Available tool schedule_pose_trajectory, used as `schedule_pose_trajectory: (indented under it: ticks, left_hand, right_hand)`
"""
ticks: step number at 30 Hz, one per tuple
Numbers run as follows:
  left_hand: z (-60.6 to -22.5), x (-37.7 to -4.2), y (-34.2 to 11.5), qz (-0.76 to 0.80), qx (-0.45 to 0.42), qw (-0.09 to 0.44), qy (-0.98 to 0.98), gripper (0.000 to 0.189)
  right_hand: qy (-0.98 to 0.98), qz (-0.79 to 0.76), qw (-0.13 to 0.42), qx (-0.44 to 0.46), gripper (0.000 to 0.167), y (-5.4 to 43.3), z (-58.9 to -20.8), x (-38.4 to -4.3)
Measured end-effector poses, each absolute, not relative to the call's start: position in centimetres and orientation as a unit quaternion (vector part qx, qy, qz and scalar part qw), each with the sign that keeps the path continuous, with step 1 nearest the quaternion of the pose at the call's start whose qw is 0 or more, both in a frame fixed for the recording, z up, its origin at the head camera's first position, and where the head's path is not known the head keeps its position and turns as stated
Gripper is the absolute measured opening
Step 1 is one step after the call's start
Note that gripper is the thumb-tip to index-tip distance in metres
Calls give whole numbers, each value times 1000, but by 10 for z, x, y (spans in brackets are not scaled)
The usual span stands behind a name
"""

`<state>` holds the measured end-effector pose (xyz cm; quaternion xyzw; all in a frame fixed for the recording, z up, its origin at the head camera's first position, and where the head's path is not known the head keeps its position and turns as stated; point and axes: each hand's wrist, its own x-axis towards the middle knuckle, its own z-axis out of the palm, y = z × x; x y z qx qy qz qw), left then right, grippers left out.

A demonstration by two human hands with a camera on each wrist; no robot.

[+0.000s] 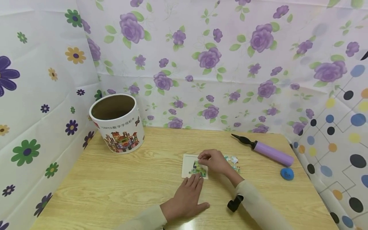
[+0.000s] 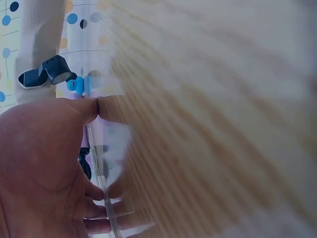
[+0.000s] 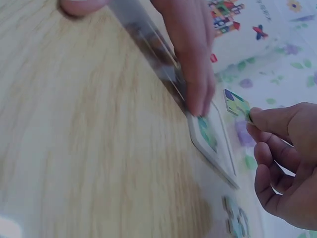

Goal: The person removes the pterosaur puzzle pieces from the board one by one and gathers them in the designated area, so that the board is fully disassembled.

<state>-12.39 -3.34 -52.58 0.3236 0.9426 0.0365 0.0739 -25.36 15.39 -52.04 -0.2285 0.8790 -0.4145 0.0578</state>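
A white-edged puzzle board (image 1: 187,163) lies on the table, with green joined pieces (image 1: 202,172) covering its lower right part. My left hand (image 1: 186,198) is laid out with straight fingers, their tips touching the board's near edge. Above the board, my right hand (image 1: 214,161) pinches a puzzle piece between thumb and index finger. That puzzle piece (image 3: 236,102) shows yellow, green and dark blue in the right wrist view, and it is held up off the board. Loose puzzle pieces (image 1: 234,163) lie right of the board, partly hidden by the right hand.
A large white printed bucket (image 1: 123,134) stands at the back left of the wooden table (image 1: 129,182). To the right lie a purple balloon pump (image 1: 273,153) with a black nozzle and a small blue object (image 1: 287,174). Patterned cloths (image 1: 189,89) hang around the table.
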Motion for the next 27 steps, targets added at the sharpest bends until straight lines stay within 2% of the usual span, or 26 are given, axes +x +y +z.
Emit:
schedule_pose_trajectory:
  ticks: [14,27]
  left_hand:
    - [-528,-124,-33,34,320,75,944,93]
    - [-532,-123,-33,29,323,59,944,92]
  right_hand:
    - [894,-392,36,-214,7,201,-510,-243]
    - [902,-372,55,-212,5,225,-520,-229]
